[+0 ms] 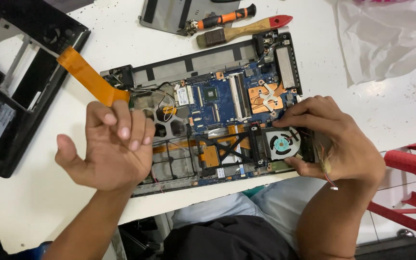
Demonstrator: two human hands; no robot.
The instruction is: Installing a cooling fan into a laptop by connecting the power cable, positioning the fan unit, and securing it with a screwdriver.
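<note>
An opened laptop base (169, 72) lies on the white table (362, 110), its blue motherboard (217, 98) and copper heat sink (266, 96) exposed. My right hand (335, 139) grips the black cooling fan (281, 144) at the base's right front corner, thumb under it and fingers over its top edge. A thin cable with a white plug (333, 188) dangles below that hand. My left hand (111, 147) hovers palm up above the base's left side, fingers curled, holding nothing. An orange flat ribbon cable (85, 77) runs just behind it.
A black laptop cover (20, 82) lies at the far left. A wooden brush with a red tip (246, 31), an orange-black screwdriver (222, 18) and a grey panel (167, 14) sit at the back. A crumpled white plastic sheet (386, 38) lies back right. A red plastic chair (415, 188) stands right.
</note>
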